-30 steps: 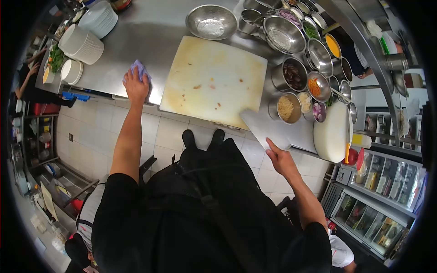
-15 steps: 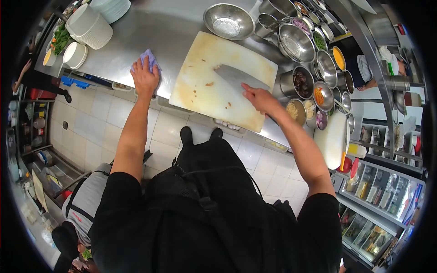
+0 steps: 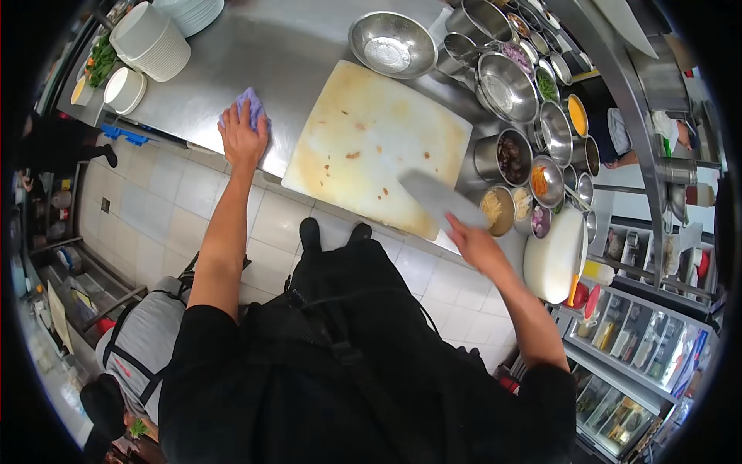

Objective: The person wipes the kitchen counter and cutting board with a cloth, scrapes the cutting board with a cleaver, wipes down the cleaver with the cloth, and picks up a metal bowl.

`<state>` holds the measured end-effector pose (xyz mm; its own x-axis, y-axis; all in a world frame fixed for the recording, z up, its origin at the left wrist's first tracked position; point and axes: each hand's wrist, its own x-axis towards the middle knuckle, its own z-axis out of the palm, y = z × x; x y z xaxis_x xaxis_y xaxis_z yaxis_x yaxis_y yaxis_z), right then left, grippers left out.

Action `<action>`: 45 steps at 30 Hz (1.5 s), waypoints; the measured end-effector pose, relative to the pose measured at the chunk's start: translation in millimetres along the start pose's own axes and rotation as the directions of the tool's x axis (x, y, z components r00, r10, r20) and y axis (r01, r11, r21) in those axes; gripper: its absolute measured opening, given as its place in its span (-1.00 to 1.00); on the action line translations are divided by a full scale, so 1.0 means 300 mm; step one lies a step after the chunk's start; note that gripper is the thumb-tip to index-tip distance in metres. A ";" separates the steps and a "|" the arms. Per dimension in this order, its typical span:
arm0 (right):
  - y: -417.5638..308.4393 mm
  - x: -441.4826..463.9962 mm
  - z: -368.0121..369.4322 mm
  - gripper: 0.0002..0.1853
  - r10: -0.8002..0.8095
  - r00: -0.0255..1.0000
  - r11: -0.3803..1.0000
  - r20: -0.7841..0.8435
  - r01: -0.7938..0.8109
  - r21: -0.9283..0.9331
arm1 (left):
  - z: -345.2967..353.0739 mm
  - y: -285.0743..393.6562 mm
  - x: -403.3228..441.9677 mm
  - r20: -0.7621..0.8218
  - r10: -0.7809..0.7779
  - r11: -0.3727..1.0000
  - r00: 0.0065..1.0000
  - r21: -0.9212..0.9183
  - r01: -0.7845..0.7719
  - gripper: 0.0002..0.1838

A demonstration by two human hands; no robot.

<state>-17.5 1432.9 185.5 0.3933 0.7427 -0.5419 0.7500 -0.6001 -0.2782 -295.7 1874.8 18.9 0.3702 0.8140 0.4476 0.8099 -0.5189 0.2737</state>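
Observation:
My left hand (image 3: 243, 141) rests on the steel counter with its fingers over a bunched purple cloth (image 3: 253, 100), left of the cutting board. In my right hand (image 3: 474, 243) is a broad-bladed kitchen knife (image 3: 439, 199), its handle hidden by the fingers. The blade is slightly blurred and hangs over the lower right edge of the board, its tip pointing up and left. Several small brown scraps lie scattered on the white, yellow-stained cutting board (image 3: 371, 124).
A perforated metal bowl (image 3: 393, 45) stands behind the board. Steel pots and bowls of ingredients, including shredded carrot (image 3: 539, 180), crowd the right. A white board (image 3: 555, 255) lies at the right end. White bowls (image 3: 151, 42) are stacked far left. Another person in grey (image 3: 139, 340) is at lower left.
My right hand has moved right and toward me, carrying the knife from the board's middle to its lower right edge. The left hand stays on the cloth, almost unmoved.

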 end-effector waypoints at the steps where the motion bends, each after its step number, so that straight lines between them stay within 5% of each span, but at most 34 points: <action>1: -0.070 0.124 -0.037 -0.50 -0.023 0.998 0.999 0.054 0.024 -0.023 | -0.003 -0.001 0.000 0.006 0.007 1.000 1.000 0.007 -0.007 -0.41; 4: -0.332 0.324 -0.206 -0.49 0.076 0.978 0.981 0.196 -0.108 0.158 | 0.001 -0.003 -0.016 -0.001 0.016 1.000 1.000 0.003 -0.016 -0.42; 7: -0.349 0.307 -0.273 -0.50 0.096 0.978 0.987 0.186 -0.118 0.109 | -0.009 -0.014 -0.019 -0.003 0.025 0.999 1.000 0.022 -0.025 -0.42; 9: -0.100 0.285 -0.111 -0.52 -0.272 0.944 0.960 -0.186 0.280 0.018 | 0.000 -0.005 -0.018 -0.013 0.031 0.999 0.999 0.008 -0.031 -0.42; 11: -0.083 0.080 -0.153 -0.52 0.007 1.000 0.998 -0.021 -0.006 0.056 | -0.012 -0.006 -0.015 -0.039 0.043 0.999 0.998 -0.022 -0.044 -0.43; 13: 0.079 -0.074 -0.078 -0.52 -0.048 0.995 0.998 -0.083 0.050 0.023 | -0.027 0.009 -0.008 -0.039 0.019 0.999 0.999 -0.040 -0.021 -0.44; 15: 0.078 -0.173 -0.116 -0.52 0.161 0.980 0.982 0.118 -0.171 0.081 | -0.030 0.015 -0.004 -0.049 0.007 0.999 0.999 -0.046 -0.010 -0.44; 18: 0.112 -0.062 -0.081 -0.52 -0.045 0.999 0.999 0.019 0.044 0.011 | -0.022 0.016 -0.003 -0.058 0.016 1.000 0.998 -0.026 -0.017 -0.45; 22: -0.243 0.323 -0.213 -0.52 -0.019 0.991 0.996 0.133 0.007 0.088 | -0.022 0.020 -0.034 -0.032 0.030 0.999 0.999 -0.031 -0.031 -0.44; 23: -0.350 0.357 -0.290 -0.53 0.085 0.970 0.987 0.226 -0.113 0.112 | -0.027 0.009 -0.010 -0.039 0.043 0.998 0.998 -0.039 -0.045 -0.44; 25: -0.363 0.354 -0.342 -0.53 0.065 0.964 0.994 0.259 -0.086 0.068 | -0.026 -0.001 -0.021 -0.024 0.032 0.999 0.999 -0.003 -0.033 -0.44; 26: -0.349 0.346 -0.363 -0.53 0.063 0.962 0.996 0.267 -0.077 0.041 | -0.020 0.006 -0.013 -0.023 0.028 1.000 0.999 0.006 -0.028 -0.44; 29: -0.011 0.257 -0.190 -0.50 -0.292 0.952 0.955 -0.087 0.296 0.030 | -0.012 -0.001 -0.017 -0.028 0.023 1.000 0.999 -0.003 -0.023 -0.43; 31: 0.006 0.049 -0.244 -0.54 -0.026 1.000 1.000 0.006 0.026 0.000 | -0.028 0.005 -0.018 -0.018 0.011 1.000 1.000 -0.019 -0.011 -0.43; 36: 0.237 -0.034 -0.241 -0.55 0.004 0.996 0.998 0.087 -0.009 0.057 | -0.023 0.023 -0.010 -0.018 0.002 1.000 1.000 -0.002 -0.002 -0.43; 40: 0.003 0.316 -0.299 -0.53 -0.130 0.979 0.990 0.155 0.138 -0.043 | -0.029 0.024 0.002 -0.029 0.015 1.000 0.999 -0.011 -0.015 -0.44; 42: -0.269 0.386 -0.407 -0.53 0.076 0.962 0.997 0.262 -0.082 0.011 | -0.032 0.026 -0.016 -0.022 0.013 1.000 1.000 -0.021 -0.014 -0.44; 45: -0.296 0.440 -0.454 -0.54 0.002 0.961 1.000 0.278 -0.001 -0.002 | -0.031 0.018 -0.016 -0.012 0.009 1.000 1.000 -0.006 -0.009 -0.45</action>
<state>40.4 1624.6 246.8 0.2313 0.6300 -0.7413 0.7506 -0.6004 -0.2760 -297.3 1865.7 26.1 0.3720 0.8059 0.4606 0.8036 -0.5280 0.2748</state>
